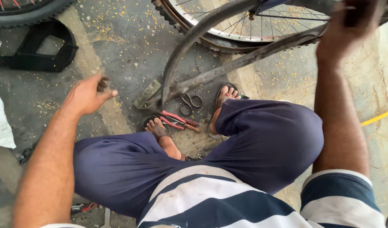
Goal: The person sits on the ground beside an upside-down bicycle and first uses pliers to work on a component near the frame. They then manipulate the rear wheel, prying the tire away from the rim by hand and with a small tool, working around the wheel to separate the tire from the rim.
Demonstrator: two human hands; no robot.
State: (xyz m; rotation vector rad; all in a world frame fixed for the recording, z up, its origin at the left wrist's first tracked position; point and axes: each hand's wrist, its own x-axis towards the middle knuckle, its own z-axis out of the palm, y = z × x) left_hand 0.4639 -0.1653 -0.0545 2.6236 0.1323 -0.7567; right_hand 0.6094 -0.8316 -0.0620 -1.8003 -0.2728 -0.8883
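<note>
Right hand grips bicycle frame; left hand pinches small dark object, above red-handled pliers.

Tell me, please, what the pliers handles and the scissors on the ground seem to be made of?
The pliers handles look like red plastic or rubber sleeves: matte, uniform colour. The scissors seem bare metal: grey, dull, thin finger rings with no coating. Both lie on the concrete floor between the person's feet.
</note>
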